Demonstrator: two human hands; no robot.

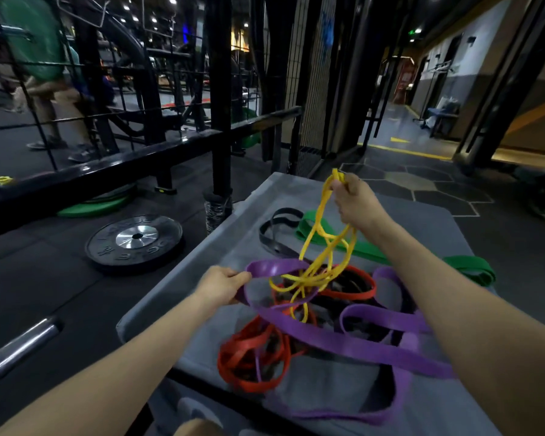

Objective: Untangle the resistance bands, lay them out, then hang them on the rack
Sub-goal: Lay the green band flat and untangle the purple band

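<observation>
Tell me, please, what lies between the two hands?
In the head view, yellow band strands dangle from the right hand toward the purple band gripped by the left hand.

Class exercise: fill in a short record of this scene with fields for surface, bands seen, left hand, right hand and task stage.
surface: grey mat
bands seen: yellow band, purple band, red band, green band, black band
left hand: grips the purple band
right hand: lifts the yellow band
task stage: untangling; nothing hung yet

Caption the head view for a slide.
Right hand lifts the yellow band from the tangle while left hand holds a purple band.
</observation>
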